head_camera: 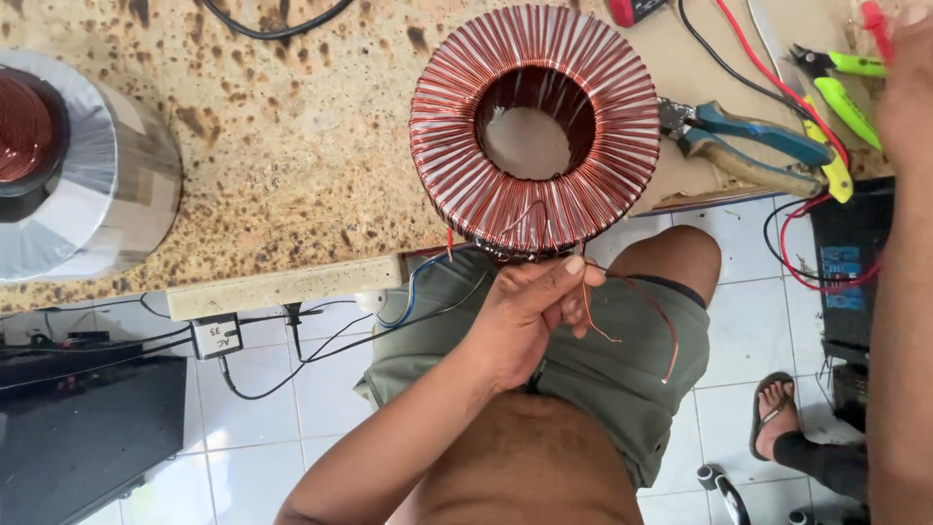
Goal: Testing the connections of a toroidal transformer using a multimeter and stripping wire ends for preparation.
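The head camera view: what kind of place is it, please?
Probably a small electrical repair or coil-winding workshop. A copper-wound toroidal coil sits on a worn bench, pliers lie beside it, and the left hand holds thin copper wire ends.

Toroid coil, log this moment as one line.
left hand: pinching copper wire leads | toroid coil: on table edge | right hand: near pliers

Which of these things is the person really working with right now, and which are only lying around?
In use: copper coil ring; thin copper wire ends, pinched by the left hand.

Lying about: blue-handled pliers; green cutters; taped coil; red test lead. The right hand is mostly out of frame.
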